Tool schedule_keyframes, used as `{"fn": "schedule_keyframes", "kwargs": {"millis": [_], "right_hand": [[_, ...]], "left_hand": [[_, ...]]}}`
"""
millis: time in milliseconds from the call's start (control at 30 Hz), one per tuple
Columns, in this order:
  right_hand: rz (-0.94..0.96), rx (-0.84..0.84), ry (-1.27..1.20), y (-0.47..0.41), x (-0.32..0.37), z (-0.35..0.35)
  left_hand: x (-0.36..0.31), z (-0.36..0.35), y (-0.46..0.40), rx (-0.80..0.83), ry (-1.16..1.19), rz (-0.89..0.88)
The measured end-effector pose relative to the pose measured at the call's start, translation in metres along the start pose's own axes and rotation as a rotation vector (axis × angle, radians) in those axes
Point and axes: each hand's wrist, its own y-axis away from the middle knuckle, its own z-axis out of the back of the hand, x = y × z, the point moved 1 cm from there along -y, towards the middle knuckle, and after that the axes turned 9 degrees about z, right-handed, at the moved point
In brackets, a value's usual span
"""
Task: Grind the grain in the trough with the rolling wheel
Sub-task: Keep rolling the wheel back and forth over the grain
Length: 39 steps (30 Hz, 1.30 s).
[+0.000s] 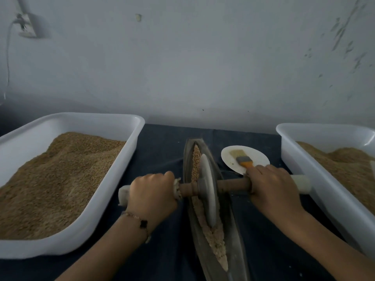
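- One surface (160, 142) under a dark blue cloth carries everything, reaching out past both hands.
- Two white tubs, each holding brown grain: the fuller left tub (85, 226) lies outside the left hand, the right tub (316, 191) outside the right hand, and its far end is cut off by the frame edge.
- One long, boat-shaped dark trough (233, 250) runs away from the person, between the two hands.
- One strip of pale grain (215, 240) lies along the trough's groove, both ahead of the hands and nearer the person.
- One grey rolling wheel (208, 191) stands on edge in the groove, midway between the hands, on the grain.
- One wooden axle (233, 184) passes through the wheel, a pale tip sticking out beyond each hand.
- Two hands: the left hand (153, 192) is curled round the axle's left end; the right hand (272, 185) is wrapped round its right end.
- One white plate (229, 157) sits just beyond the right hand.
- One brush (242, 159) with an orange handle lies on that plate.
- One bracelet (138, 220) circles the left wrist.
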Motion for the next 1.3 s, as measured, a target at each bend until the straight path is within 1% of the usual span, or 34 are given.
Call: {"fn": "schedule_keyframes", "kwargs": {"millis": [167,233,333,400,533,633,700,767,867,1000,1067,1200,1300], "right_hand": [[-0.074,-0.004,0.01,-0.051,-0.015,-0.04],[-0.093,-0.013,0.016,-0.067,-0.022,-0.049],[-0.072,-0.048,0.058,-0.076,-0.024,-0.053],[-0.061,-0.042,0.065,-0.072,-0.02,-0.051],[-0.094,0.003,0.025,-0.052,-0.016,-0.047],[-0.101,0.087,-0.001,-0.026,-0.014,-0.039],[-0.1,0.129,0.002,-0.006,-0.011,-0.032],[-0.078,0.102,-0.01,0.013,-0.007,-0.017],[0.004,0.041,0.006,0.032,-0.002,0.01],[0.059,-0.017,0.017,0.036,0.0,0.028],[0.063,-0.015,0.027,0.032,0.002,0.028],[0.016,-0.001,0.039,0.01,0.002,0.012],[-0.02,-0.019,0.042,-0.014,-0.003,-0.007]], "left_hand": [[-0.001,-0.016,-0.054,-0.151,0.041,0.03],[-0.003,-0.019,-0.071,-0.158,0.053,0.057],[-0.003,-0.023,-0.084,-0.105,0.073,0.098],[0.0,-0.025,-0.079,-0.091,0.07,0.1],[-0.001,-0.018,-0.062,-0.088,0.011,0.048],[-0.006,-0.005,-0.048,-0.046,-0.043,-0.009],[-0.007,0.004,-0.034,-0.048,-0.082,-0.046],[-0.008,0.011,-0.016,-0.049,-0.099,-0.067],[-0.003,0.018,0.015,-0.033,-0.086,-0.057],[0.004,0.015,0.04,-0.044,-0.033,-0.021],[0.006,0.01,0.038,-0.034,-0.013,-0.004],[0.008,-0.006,0.015,-0.011,0.055,0.031],[0.008,-0.016,-0.01,-0.067,0.079,0.049]]}}
